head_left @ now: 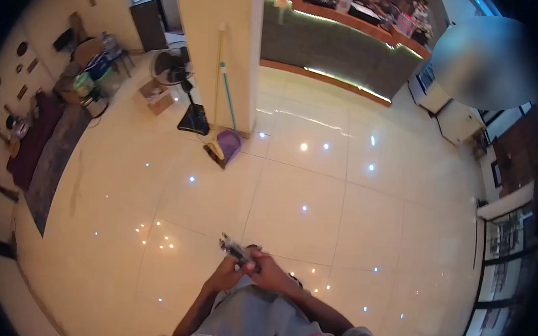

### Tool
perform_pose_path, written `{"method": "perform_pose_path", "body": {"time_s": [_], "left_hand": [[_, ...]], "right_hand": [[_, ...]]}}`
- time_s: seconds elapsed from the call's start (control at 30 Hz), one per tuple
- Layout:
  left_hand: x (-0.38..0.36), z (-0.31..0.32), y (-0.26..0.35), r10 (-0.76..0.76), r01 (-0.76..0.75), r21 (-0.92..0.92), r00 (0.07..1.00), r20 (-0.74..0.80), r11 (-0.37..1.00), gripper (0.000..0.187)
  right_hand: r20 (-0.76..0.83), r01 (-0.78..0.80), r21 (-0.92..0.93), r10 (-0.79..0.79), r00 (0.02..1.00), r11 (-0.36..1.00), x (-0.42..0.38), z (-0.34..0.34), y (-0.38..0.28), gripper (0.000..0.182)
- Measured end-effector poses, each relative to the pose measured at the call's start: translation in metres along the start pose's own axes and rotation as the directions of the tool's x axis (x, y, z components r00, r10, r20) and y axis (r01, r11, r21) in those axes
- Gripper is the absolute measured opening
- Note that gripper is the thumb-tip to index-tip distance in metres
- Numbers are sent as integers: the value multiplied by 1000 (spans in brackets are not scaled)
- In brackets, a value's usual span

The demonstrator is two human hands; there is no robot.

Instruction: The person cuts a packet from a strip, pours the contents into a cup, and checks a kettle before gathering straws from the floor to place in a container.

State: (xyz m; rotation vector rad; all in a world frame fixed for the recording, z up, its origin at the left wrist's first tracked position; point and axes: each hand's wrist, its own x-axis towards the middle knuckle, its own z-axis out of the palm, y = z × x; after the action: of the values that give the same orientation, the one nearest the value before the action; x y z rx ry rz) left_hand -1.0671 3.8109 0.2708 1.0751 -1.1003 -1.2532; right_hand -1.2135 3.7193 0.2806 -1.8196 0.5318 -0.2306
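Apparently both hands, left hand, right hand, clamped on small dark object (no legible writing).

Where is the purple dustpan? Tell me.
The purple dustpan lies on the tiled floor upper left of centre, at the foot of the pillar, beside the brooms.

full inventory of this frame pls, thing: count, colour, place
small object: 1, dark grey, held in both hands; kind unclear
floor: 1, glossy cream tiles, whole scene
pillar: 1, cream, top centre
dustpan: 1, purple, at the pillar's foot
broom: 1, teal handle, leaning on the pillar
fan: 1, dark, left of the pillar
rug: 1, grey and maroon, left by the wall
counter: 1, brown-edged with light strips, top
left hand: 1, on the object
right hand: 1, on the object
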Motion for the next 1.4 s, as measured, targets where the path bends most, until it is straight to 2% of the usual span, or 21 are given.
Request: {"method": "perform_pose_path", "body": {"time_s": [0.07,0.1,0.17,0.2,0.27,0.3,0.4,0.43,0.57,0.67,0.7,0.73,0.77,0.83,0.93,0.97,1.0,1.07,1.17,1.27,1.4], "left_hand": [[65,-16,6,72,-68,-71,996,54,995,33],[96,-25,15,65,-54,-82,989,132,995,31],[161,-44,33,69,-45,-96,962,266,994,28],[193,-55,32,47,-6,-149,961,272,989,28],[251,-75,19,-11,85,-264,963,269,961,29],[281,-83,18,-6,71,-269,972,235,960,33],[368,-97,25,-113,130,-157,987,116,979,35],[397,-99,27,-105,115,-175,992,67,978,34],[505,-109,43,-83,61,-253,994,-78,965,33],[569,-126,67,-209,156,-289,964,-163,945,33],[590,-139,70,-226,175,-279,960,-164,944,33],[616,-151,71,-237,188,-269,958,-163,945,33],[647,-159,56,-2,-42,-179,971,-238,983,30],[692,-186,60,-37,-15,-195,964,-264,981,29],[769,-233,50,-48,-4,-187,961,-274,982,31],[796,-250,52,-64,20,-159,959,-276,987,32],[824,-264,56,-85,49,-134,957,-279,990,32],[873,-290,67,-88,49,-139,953,-289,989,36],[943,-324,90,-155,99,-201,945,-287,975,41],[1020,-365,96,-111,62,-167,947,-301,984,41],[1092,-401,112,-153,66,-276,940,-305,959,39]], "right_hand": [[-43,27,-41,-29,999,999,34,-48,3,31],[-26,-54,61,56,998,997,46,-74,-11,38],[-151,30,70,-19,988,997,76,-110,-13,37],[-203,68,74,-51,978,995,91,-125,-9,38],[-221,-28,79,45,974,996,119,-156,3,36],[-223,-72,74,87,971,995,135,-175,10,35],[-187,-86,445,187,964,891,191,-223,45,28],[-129,-87,470,166,978,879,213,-249,49,21],[23,-54,630,51,998,775,299,-342,69,21],[100,-142,642,101,990,753,358,-399,66,20],[121,-147,583,93,988,799,378,-417,65,31],[202,-159,422,78,976,892,401,-442,66,34],[282,-148,247,75,956,958,427,-472,66,38],[440,-72,-40,82,894,997,478,-524,84,47],[57,-45,-150,54,997,988,563,-594,92,41],[-61,-48,-54,45,997,997,594,-616,86,36],[-167,5,146,19,986,989,628,-632,79,30],[-258,59,302,21,966,952,687,-661,65,23],[-275,88,268,-11,961,959,759,-697,52,20],[-264,71,267,2,965,961,834,-740,59,18],[-239,70,416,34,970,907,905,-789,56,15]]}}
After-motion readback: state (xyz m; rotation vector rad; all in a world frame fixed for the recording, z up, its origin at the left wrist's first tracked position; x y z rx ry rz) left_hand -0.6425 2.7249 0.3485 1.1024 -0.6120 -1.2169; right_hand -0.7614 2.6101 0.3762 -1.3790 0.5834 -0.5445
